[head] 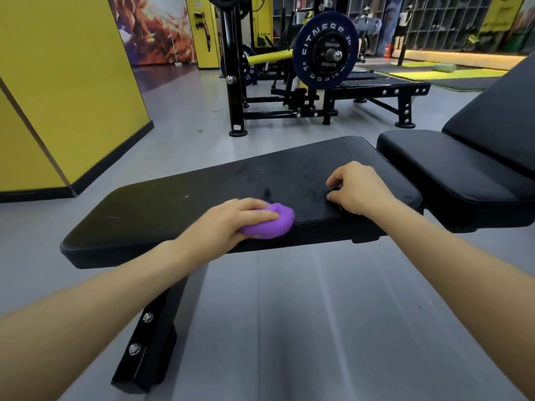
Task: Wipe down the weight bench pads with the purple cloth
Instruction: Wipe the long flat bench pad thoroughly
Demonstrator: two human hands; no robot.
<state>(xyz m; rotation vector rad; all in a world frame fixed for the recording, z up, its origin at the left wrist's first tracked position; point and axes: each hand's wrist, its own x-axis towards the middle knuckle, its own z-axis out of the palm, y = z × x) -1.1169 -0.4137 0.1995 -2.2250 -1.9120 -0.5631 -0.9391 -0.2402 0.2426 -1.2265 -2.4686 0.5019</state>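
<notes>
Your left hand (231,219) grips the bunched cloth (267,222), pressed on the pad (173,204) at its near edge. Your right hand (354,188) rests curled on the pad, holding nothing. The pad's long axis runs left-right; most unwiped length lies left of the cloth.

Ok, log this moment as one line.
left hand: pressing purple cloth on flat pad | right hand: braced on pad | stage: wiping
</notes>
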